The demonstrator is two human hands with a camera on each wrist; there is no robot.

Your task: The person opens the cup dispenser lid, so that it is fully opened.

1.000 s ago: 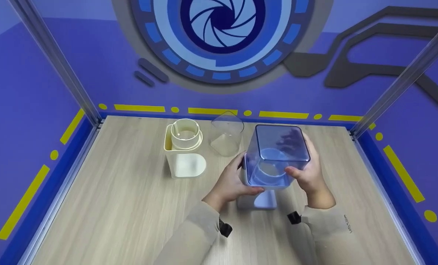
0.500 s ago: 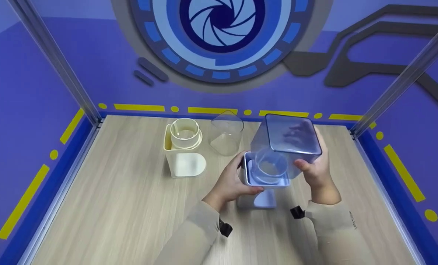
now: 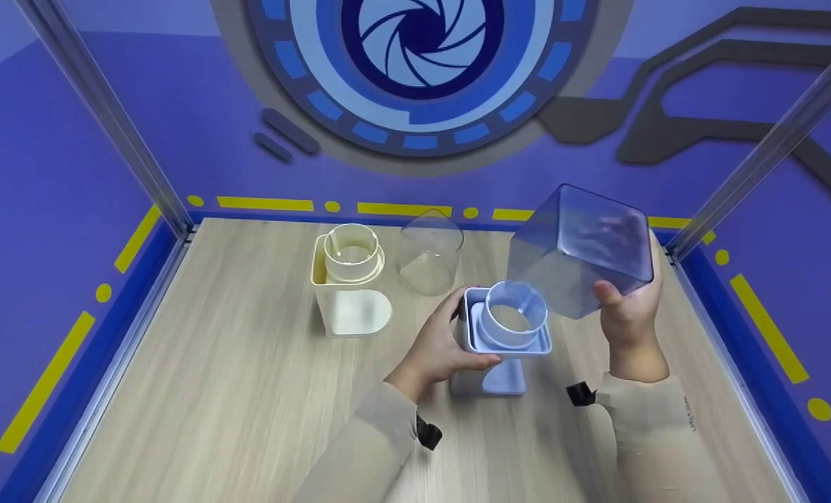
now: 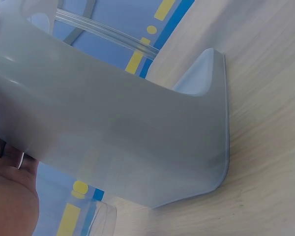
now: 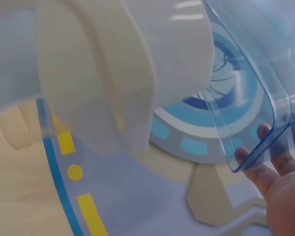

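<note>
My left hand grips a pale blue plastic stand by its upper part, thumb along the front rim. The stand has a C-shaped side, a flat foot and a round collar rising from its square top tray. In the left wrist view, the foot of the stand is right at the tabletop. My right hand holds a see-through blue square container tilted, up and to the right of the collar. Fingers lie along its edge in the right wrist view.
A cream stand of the same shape, with a round collar, stands left on the wood-grain table. Next to it is a clear colourless square container. Blue panels and metal posts enclose the table.
The blue container has lifted off the stand's top tray and moved up and right with my right hand, tilting more. The collar now shows uncovered. My left hand and the stand have stayed put.
</note>
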